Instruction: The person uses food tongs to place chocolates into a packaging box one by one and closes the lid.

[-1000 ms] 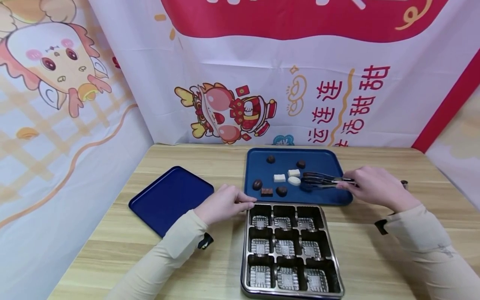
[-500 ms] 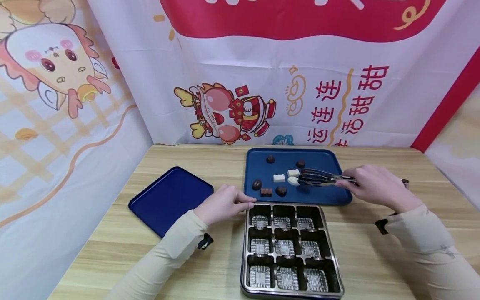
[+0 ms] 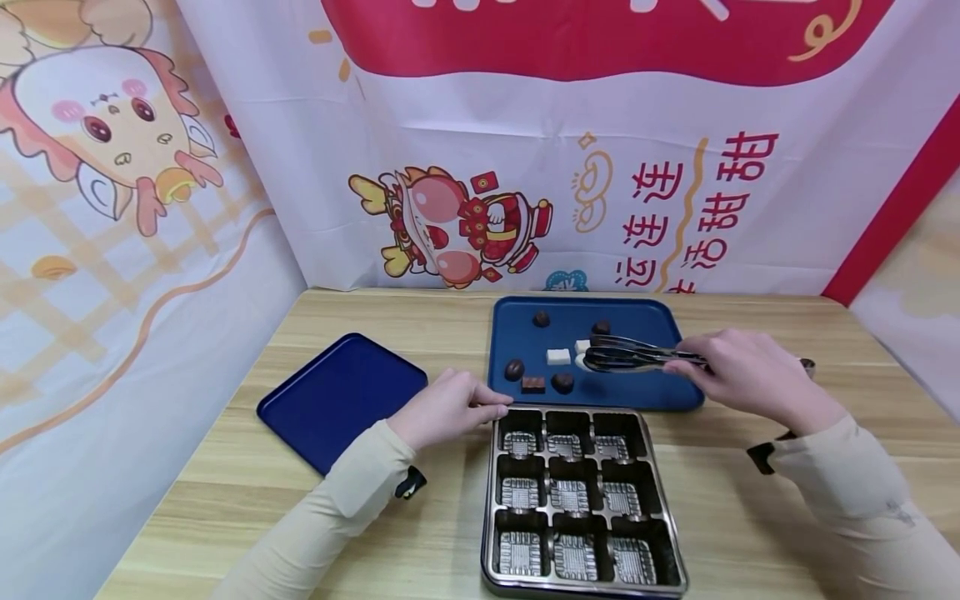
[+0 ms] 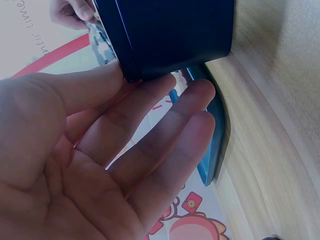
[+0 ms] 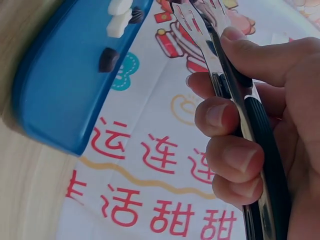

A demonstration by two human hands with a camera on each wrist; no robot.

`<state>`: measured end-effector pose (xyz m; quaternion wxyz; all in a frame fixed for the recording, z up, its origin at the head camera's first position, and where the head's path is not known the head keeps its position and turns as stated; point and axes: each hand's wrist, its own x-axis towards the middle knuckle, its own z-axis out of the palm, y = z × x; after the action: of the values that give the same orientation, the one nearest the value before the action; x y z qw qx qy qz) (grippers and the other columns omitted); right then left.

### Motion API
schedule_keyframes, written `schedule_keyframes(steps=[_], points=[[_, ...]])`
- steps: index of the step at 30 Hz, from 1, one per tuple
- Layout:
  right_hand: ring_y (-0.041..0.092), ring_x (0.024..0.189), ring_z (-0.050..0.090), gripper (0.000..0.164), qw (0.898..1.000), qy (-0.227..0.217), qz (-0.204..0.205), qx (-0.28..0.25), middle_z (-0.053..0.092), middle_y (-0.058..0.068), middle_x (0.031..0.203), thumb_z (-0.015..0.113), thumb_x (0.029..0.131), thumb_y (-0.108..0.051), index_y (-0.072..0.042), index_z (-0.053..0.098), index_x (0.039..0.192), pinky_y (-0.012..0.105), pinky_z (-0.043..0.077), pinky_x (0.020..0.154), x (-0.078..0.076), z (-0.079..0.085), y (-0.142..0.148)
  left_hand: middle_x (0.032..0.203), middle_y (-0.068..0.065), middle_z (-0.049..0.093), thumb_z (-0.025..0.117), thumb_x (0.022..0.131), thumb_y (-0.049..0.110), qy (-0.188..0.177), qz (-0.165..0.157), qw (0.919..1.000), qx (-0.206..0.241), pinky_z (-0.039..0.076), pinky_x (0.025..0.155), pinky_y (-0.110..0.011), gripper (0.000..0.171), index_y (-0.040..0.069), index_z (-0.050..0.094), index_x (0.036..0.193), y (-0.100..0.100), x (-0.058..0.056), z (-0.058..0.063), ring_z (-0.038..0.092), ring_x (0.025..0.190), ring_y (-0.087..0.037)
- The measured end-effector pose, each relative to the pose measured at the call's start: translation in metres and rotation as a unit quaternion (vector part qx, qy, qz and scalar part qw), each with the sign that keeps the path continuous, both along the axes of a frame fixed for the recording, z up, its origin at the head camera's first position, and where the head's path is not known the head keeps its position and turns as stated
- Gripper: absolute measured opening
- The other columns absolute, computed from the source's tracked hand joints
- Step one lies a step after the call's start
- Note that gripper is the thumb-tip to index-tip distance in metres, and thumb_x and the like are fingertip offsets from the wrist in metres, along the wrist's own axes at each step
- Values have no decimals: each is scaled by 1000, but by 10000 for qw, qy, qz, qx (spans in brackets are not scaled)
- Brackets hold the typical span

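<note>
Right hand (image 3: 748, 372) clamped fingers (image 5: 235, 159) round tongs (image 3: 630, 358), probably light, springy, best held mid-handle; left hand (image 3: 447, 411) pinched box (image 3: 585, 588) by corner.

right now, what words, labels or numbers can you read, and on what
"运连连": backdrop
"活甜甜", after a partly hidden character: backdrop
White lettering on red patch: cut off, unreadable
Latin letters, left wrist view: too blurred
Right sleeve mark: too blurred
Box, tongs: none seen
</note>
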<state>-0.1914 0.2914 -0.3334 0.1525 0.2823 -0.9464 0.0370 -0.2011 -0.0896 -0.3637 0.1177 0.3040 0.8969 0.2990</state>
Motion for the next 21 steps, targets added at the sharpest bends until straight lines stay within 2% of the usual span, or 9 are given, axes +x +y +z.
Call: schedule_keyframes(steps=[3, 6, 12, 16, 19, 21], points=[[2, 48, 38, 22, 9996, 222, 184, -61, 41, -17, 57, 67, 88, -40, -21, 63, 78, 27, 34, 44, 3, 2, -4, 107, 6, 67, 62, 94, 25, 19, -6, 10000, 2, 28, 41, -22, 21, 20, 72, 111, 0, 0, 0, 26, 40, -9], [1, 46, 33, 25, 9981, 467, 400, -79, 34, -18, 55, 68, 87, -38, -24, 55, 71, 25, 30, 43, 5, 4, -8, 106, 6, 67, 62, 94, 25, 66, -20, 10000, 20, 29, 42, -22, 21, 19, 72, 111, 0, 0, -1, 26, 41, -8], [-1, 45, 30, 25, 9959, 686, 584, -94, 32, -19, 55, 69, 86, -37, -25, 53, 71, 22, 27, 42, 12, 9, -16, 107, 7, 66, 62, 94, 25, 114, -41, 9999, 31, 29, 42, -22, 21, 19, 72, 112, 1, 1, -1, 26, 42, -8], [-3, 45, 34, 19, 9926, 911, 792, -158, 44, -18, 58, 71, 83, -34, -20, 61, 77, 22, 33, 41, 19, 13, -24, 107, 6, 67, 61, 94, 25, 103, -31, 9999, 25, 29, 42, -22, 21, 19, 72, 112, 1, 2, -1, 26, 42, -8], [-4, 49, 43, 18, 9896, 1018, 991, -208, 56, -14, 67, 72, 82, -33, -16, 67, 83, 23, 39, 44, 26, 15, -32, 106, 5, 67, 61, 94, 25, 84, -15, 10000, 14, 29, 42, -22, 22, 19, 72, 112, 1, 2, 0, 26, 42, -8], [-4, 50, 44, 18, 9883, 1030, 1103, -239, 59, -13, 71, 72, 83, -33, -16, 67, 84, 22, 39, 44, 30, 15, -39, 105, 4, 67, 61, 94, 25, 83, -10, 10000, 10, 28, 42, -22, 22, 19, 72, 112, 1, 2, 1, 26, 41, -8]])
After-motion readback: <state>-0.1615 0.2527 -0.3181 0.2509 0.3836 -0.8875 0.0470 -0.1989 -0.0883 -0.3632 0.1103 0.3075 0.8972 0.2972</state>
